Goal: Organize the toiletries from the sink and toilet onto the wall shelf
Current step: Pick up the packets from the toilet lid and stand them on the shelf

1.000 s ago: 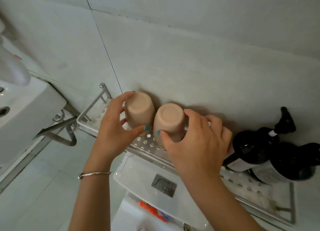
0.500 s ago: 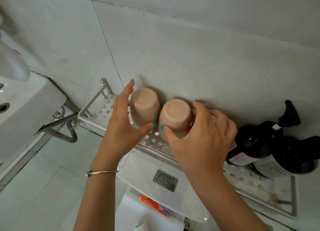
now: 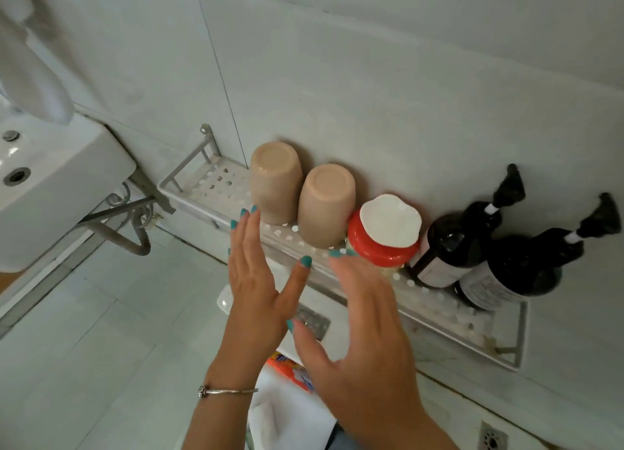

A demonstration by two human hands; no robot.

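Cups first: the left pink cup [image 3: 275,183] and the right pink cup [image 3: 326,206] stand upside down, touching, on the perforated wall shelf [image 3: 216,183] against the tiled wall [image 3: 371,95]. At three o'clock of the right cup, just beside it, sits a red-lidded jar [image 3: 383,237] with a white top; its lower body is hidden behind the shelf rail and the right hand's fingertips. Farther toward three o'clock, two dark pump bottles [image 3: 472,243] lean together, labels too small to read.

The left hand [image 3: 256,277] is at seven o'clock of the left cup, fingers straight and spread, holding nothing, fingertips just short of the cup. The right hand [image 3: 361,318] is blurred, fingers relaxed and apart, grasping nothing, below the jar.

Half a second ago each hand wrapped a cup; both have let go and drawn back, and the jar, then covered by the right hand, shows.

Under the hands the toilet tank [image 3: 226,301] is mostly covered, with an orange package [image 3: 290,372] partly hidden. The sink [image 3: 50,179] at nine o'clock is cut off by the frame edge.
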